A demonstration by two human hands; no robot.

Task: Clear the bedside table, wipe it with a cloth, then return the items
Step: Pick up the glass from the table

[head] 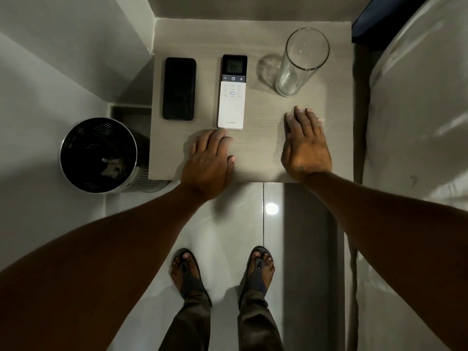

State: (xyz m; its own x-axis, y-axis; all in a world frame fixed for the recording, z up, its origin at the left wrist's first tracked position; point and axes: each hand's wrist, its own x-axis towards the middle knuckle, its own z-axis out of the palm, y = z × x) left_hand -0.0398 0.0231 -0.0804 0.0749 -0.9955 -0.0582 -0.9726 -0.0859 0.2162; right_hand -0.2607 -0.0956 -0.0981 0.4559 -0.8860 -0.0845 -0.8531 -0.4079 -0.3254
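Note:
The pale wood bedside table (255,36) carries three items in a row. A black phone (179,88) lies face up at the left. A white and black remote control (232,92) lies in the middle. An empty tall glass (301,64) stands upright at the right. My left hand (209,163) rests palm down on the table's front edge, fingertips just short of the remote's near end. My right hand (305,145) lies flat on the table in front of the glass, apart from it. Both hands hold nothing. No cloth is in view.
A round metal waste bin (98,154) with a dark liner stands on the floor left of the table. A bed with white sheets (417,110) runs along the right side. Walls close in behind and at the left. My sandalled feet (222,272) stand on glossy floor tiles.

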